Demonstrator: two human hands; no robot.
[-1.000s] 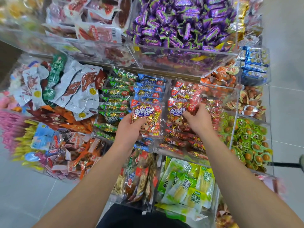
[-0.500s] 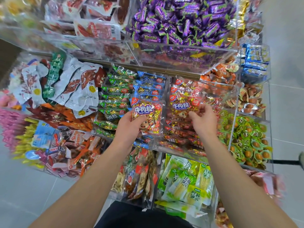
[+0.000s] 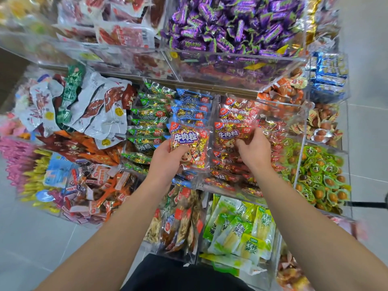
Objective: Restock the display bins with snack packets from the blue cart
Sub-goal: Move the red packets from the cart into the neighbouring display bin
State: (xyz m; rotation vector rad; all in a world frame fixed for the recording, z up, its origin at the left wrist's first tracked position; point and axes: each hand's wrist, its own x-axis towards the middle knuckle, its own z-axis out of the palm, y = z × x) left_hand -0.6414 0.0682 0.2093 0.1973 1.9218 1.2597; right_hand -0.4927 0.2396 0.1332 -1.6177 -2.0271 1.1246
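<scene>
L hand [image 3: 165, 155] grips beef packet [image 3: 188, 147] by lower edge, just left of red bin [image 3: 302, 122]. R hand [image 3: 253, 149] pinches 2nd packet [image 3: 230, 136] atop bin's stack. Risk: slick film, stack piled high, so pkt may slide over front wall.

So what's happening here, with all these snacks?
A person is stocking clear display bins with snack packets. The left hand holds a red beef-cubes packet just above the bins, not yet put down. The right hand grips a matching packet lying on the red pile in the middle bin. Neighbouring bins hold green and blue packets of the same snack, with purple candies on the shelf above.
</scene>
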